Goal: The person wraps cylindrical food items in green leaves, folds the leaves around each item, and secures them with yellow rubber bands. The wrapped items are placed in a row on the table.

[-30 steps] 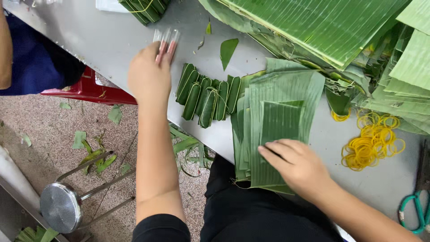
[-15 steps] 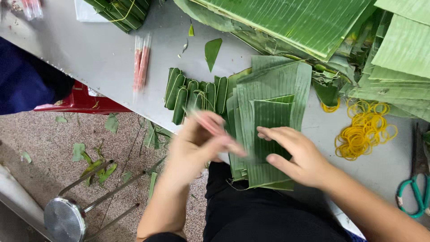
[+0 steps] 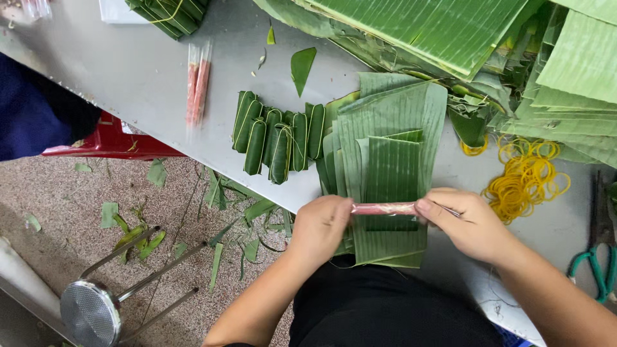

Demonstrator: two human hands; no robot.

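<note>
- A thin pink stick [image 3: 384, 208] in clear wrap lies level across the near end of a stack of cut leaves [image 3: 385, 173], held at both ends just above the top leaf.
- The left hand [image 3: 319, 229] curls round one end with fingers pressed together; the right hand [image 3: 469, 225] pinches the other end between thumb and fingertips, the remaining fingers folded under.
- Between the two sets of fingers only the middle of the stick shows, smooth and slightly glossy against the ribbed, matt green beneath.
- Beyond the fingertips the leaf stack runs away from the body, its long edges straight and its near end hanging over the table [image 3: 128, 71] rim.
- Just past the left fingers, well clear of them, a row of small wrapped leaf rolls [image 3: 276, 138] lies side by side, each a short plump cylinder.
- Farther out on that side two more pink sticks [image 3: 198, 83] lie together on bare grey metal, with open surface around them.
- Past the right knuckles sits a loose heap of yellow rubber bands [image 3: 527, 177], and at the far right edge green-handled scissors [image 3: 598, 257].
- Across the back, large uncut leaves [image 3: 450, 32] pile up and crowd that edge.
- The table is dull grey sheet metal with a hard straight rim running diagonally.
- Below it, speckled floor [image 3: 64, 193] is strewn with green scraps, beside a red stool [image 3: 103, 144] and a round metal stool [image 3: 90, 315].
</note>
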